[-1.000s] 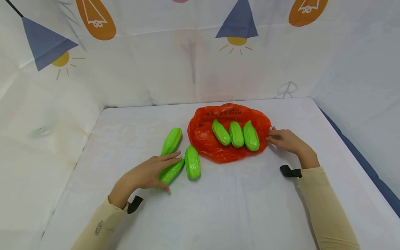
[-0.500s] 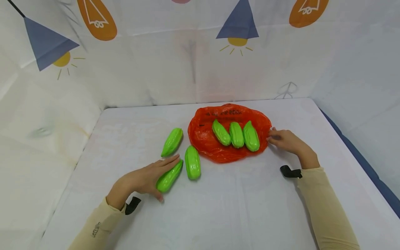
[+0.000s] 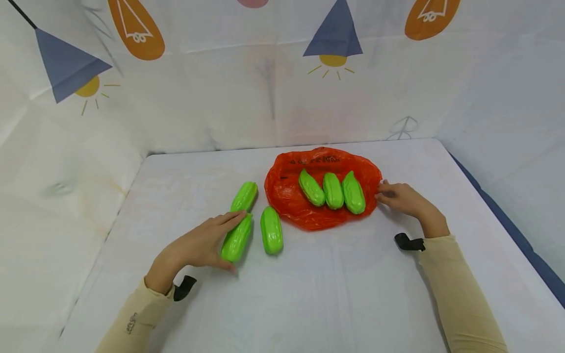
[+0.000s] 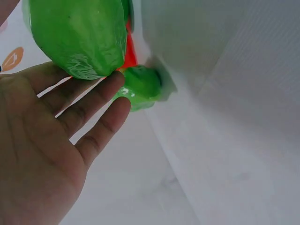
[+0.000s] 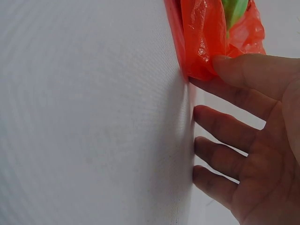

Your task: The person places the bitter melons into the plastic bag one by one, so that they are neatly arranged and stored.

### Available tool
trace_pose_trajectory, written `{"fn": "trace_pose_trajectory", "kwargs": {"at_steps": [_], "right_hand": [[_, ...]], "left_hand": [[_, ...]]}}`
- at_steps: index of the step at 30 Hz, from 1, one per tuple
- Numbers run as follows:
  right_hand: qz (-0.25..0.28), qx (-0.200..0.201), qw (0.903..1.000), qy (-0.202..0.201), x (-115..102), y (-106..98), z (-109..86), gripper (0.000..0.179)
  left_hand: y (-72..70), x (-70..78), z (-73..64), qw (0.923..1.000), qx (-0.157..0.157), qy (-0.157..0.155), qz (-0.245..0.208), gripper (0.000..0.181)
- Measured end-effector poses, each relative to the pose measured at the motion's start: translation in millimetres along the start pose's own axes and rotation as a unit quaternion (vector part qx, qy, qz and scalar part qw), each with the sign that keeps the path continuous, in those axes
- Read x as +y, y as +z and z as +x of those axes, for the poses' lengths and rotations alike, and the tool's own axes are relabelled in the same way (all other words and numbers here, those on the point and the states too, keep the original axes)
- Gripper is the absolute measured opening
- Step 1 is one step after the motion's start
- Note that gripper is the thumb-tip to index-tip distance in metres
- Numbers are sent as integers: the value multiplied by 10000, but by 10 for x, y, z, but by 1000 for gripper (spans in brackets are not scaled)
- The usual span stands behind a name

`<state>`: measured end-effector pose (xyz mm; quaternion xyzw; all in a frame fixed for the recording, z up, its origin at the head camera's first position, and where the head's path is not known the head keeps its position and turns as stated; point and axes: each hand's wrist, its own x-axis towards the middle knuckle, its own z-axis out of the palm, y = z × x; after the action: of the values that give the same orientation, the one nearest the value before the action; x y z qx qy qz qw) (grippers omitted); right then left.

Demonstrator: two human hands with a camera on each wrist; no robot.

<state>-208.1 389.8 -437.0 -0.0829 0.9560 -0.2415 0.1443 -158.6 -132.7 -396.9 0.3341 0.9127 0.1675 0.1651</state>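
Note:
My left hand [image 3: 198, 245] holds a shiny green gourd [image 3: 237, 239] lengthwise between thumb and fingertips, at the left of the table. In the left wrist view that gourd [image 4: 79, 37] sits close above the outstretched fingers. Two more green gourds lie loose nearby: one gourd [image 3: 244, 195] just behind the fingers, another gourd [image 3: 271, 230] to their right. A flattened red plastic bag [image 3: 287, 196] carries a row of 3 green gourds [image 3: 333, 190]. My right hand [image 3: 403, 198] pinches the bag's right edge between thumb and forefinger, as the right wrist view shows; its other fingers touch the tabletop.
The white-covered table [image 3: 322, 294] is bounded at the back by a white printed cloth [image 3: 212, 98] and at the left by more white cloth. A dark blue strip [image 3: 507, 223] runs past the right edge. Black straps [image 3: 408, 242] hang at the wrists.
The left hand has settled onto the front-left gourd, which has turned more upright and shifted slightly away from the loose gourd at its right. The right hand stays on the bag's edge.

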Motion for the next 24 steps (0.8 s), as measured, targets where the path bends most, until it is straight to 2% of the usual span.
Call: {"fn": "trace_pose_trajectory", "kwargs": {"at_steps": [11,15,19,24], "right_hand": [[-54,-20,10000,16,-9,-15,-3,46],[-53,19,10000,-12,-4,-30,-6,44],[8,12,10000,19,5,-27,-12,46],[82,-18,10000,6,2,-10,-13,48]], "left_hand": [[2,1,0,9999,109,-45,23,120],[-83,51,60,9997,239,-73,15,119],[-206,133,144,9989,452,36,82,119],[-283,198,223,9989,455,75,122,119]]}}
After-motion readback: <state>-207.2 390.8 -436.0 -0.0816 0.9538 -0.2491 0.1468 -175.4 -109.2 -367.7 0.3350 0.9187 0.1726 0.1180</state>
